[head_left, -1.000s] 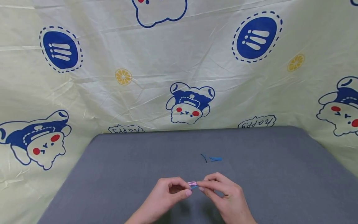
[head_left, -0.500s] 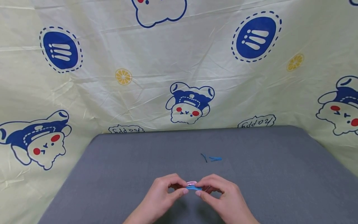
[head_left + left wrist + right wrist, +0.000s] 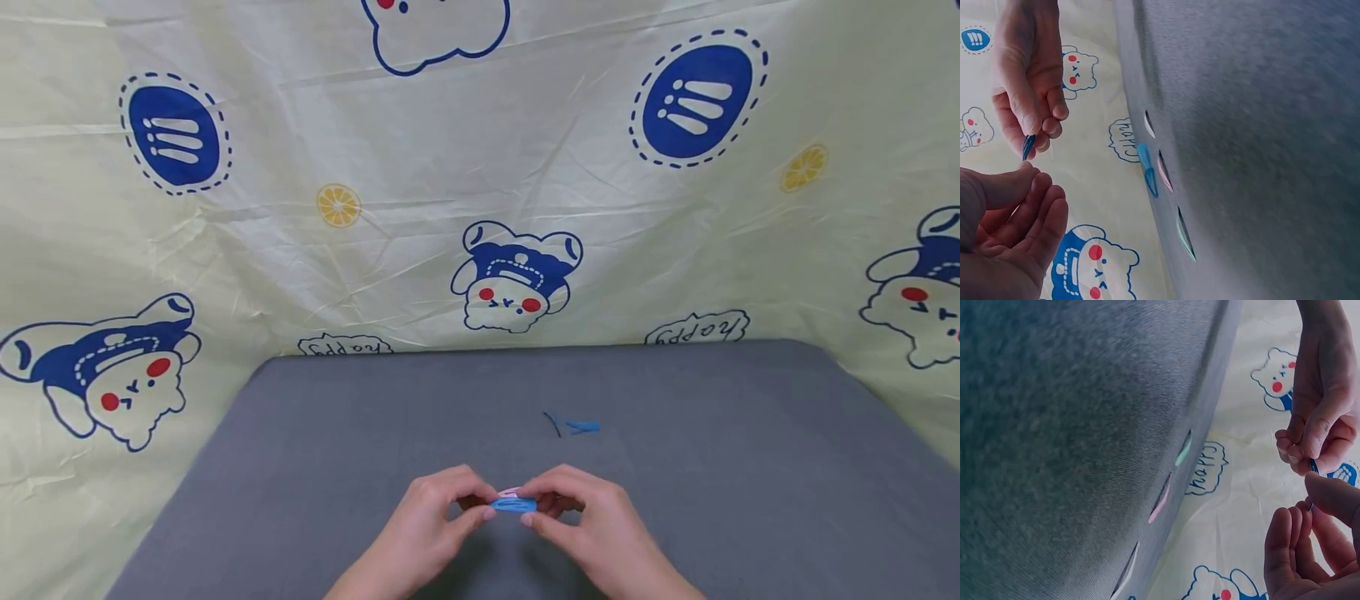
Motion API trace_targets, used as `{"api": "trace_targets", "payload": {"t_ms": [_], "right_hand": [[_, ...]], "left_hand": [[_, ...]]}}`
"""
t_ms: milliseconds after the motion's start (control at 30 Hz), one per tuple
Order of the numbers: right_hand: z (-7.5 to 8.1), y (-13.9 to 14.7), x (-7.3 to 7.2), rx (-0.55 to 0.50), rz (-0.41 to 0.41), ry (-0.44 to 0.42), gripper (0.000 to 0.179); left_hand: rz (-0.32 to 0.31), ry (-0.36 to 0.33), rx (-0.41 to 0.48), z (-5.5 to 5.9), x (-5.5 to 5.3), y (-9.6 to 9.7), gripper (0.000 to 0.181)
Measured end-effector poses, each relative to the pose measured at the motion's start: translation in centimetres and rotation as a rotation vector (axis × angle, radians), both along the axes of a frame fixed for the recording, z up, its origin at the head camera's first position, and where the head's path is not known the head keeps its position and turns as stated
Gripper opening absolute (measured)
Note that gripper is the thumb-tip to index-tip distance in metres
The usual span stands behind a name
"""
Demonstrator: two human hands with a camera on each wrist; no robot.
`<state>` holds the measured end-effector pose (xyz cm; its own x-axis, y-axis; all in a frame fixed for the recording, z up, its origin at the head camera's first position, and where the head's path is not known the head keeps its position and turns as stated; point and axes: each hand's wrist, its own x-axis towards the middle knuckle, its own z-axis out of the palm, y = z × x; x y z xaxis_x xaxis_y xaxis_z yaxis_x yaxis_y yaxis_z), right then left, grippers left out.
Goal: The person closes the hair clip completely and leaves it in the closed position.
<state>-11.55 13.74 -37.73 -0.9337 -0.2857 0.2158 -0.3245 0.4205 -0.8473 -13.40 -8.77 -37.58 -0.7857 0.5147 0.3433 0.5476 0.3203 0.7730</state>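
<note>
A blue snap hair clip (image 3: 514, 505) is pinched by both hands just above the near part of the grey table. My left hand (image 3: 431, 525) grips its left end between thumb and forefinger. The right hand (image 3: 592, 525) holds the other end in the same way. In the left wrist view the clip (image 3: 1029, 147) appears edge-on, dark blue, spanning the gap between the two hands' fingertips. Just behind it in the head view, a pink hair clip (image 3: 510, 492) is partly covered by the blue one and the fingers.
Farther back on the table (image 3: 375, 433) lie a blue clip (image 3: 582, 427) with spread prongs and a thin dark-blue one (image 3: 552, 424). The left wrist view shows white (image 3: 1149, 124), pink (image 3: 1164, 170) and mint-green (image 3: 1185, 234) clips. A printed cloth (image 3: 412, 150) hangs behind.
The blue clip between the hands has turned, so its flat face shows more. Less of the pink clip shows behind it. The head view has shifted slightly.
</note>
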Motion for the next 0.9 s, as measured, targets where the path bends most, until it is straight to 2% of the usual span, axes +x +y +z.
{"api": "trace_targets", "payload": {"t_ms": [67, 267, 367, 500, 700, 900], "right_hand": [[-0.2, -0.1, -0.3, -0.004, 0.037, 0.002, 0.019], [-0.6, -0.5, -1.0, 0.014, 0.164, -0.049, 0.016], [-0.7, -0.7, -1.3, 0.046, 0.225, -0.080, 0.014], [-0.9, -1.1, -1.7, 0.075, 0.271, -0.081, 0.013], [-1.2, -1.7, -2.6, 0.109, 0.312, -0.117, 0.012], [-1.9, -2.5, -3.4, 0.149, 0.312, -0.122, 0.012]], "left_hand": [[-0.007, 0.002, -0.009, -0.1, 0.1, -0.3, 0.008], [-0.038, -0.064, -0.079, -0.6, 0.0, -1.4, 0.009], [-0.071, -0.015, -0.096, -1.1, 0.0, -2.0, 0.008], [-0.080, 0.076, -0.091, -1.9, 0.0, -2.5, 0.010], [-0.085, 0.024, -0.107, -2.4, -0.3, -3.0, 0.009], [-0.069, -0.083, -0.150, -2.6, -1.0, -3.5, 0.009]]}}
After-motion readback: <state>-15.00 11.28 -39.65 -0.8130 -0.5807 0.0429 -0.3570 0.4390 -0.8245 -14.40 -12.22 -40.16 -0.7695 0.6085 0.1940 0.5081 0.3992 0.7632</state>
